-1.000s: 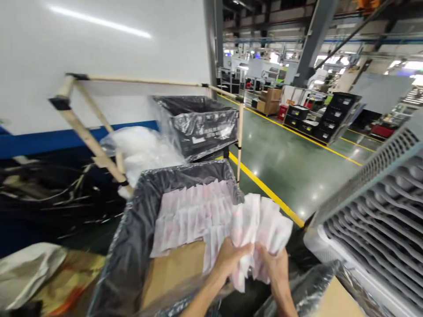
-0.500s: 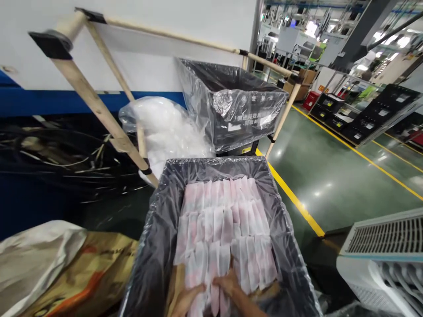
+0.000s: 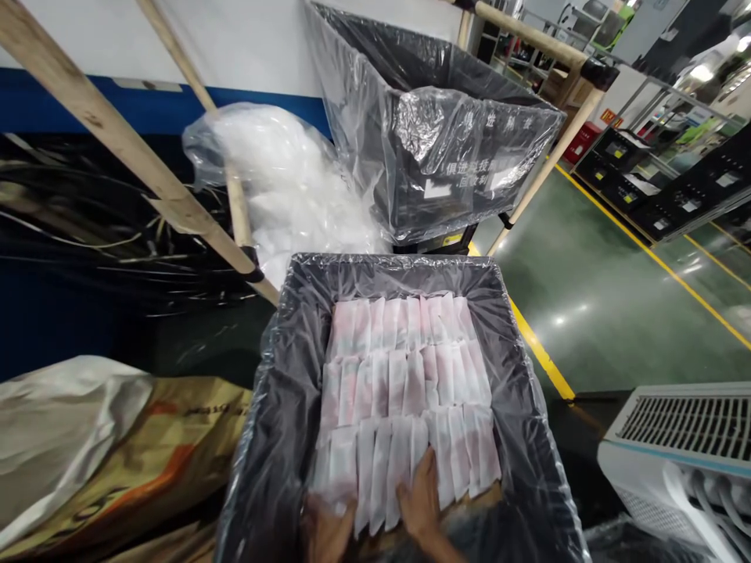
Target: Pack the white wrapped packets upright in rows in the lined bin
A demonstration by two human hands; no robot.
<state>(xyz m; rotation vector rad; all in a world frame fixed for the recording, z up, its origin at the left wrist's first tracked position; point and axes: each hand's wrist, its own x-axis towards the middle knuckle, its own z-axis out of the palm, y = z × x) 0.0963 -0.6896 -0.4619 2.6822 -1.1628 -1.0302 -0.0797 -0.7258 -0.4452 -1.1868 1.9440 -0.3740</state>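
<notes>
A black bin lined with clear plastic [image 3: 282,367] stands right in front of me. It holds three neat rows of white and pink sachets [image 3: 404,383]. My right hand [image 3: 419,500] lies flat on the nearest row, fingers stretched out. My left hand [image 3: 325,532] rests at the near left end of that row, its fingers partly hidden under the packets and blurred.
A second lined black bin [image 3: 446,148] stands behind on a wooden pole frame [image 3: 117,133]. A bulging clear bag [image 3: 282,180] lies between them. A yellow-brown sack [image 3: 117,461] lies at left, a white slatted machine [image 3: 680,453] at right, green floor with yellow lines [image 3: 540,344] beyond.
The bundle of sachets that both hands held above the bin's right edge now lies in the bin as the nearest row. My view has dropped toward the bin.
</notes>
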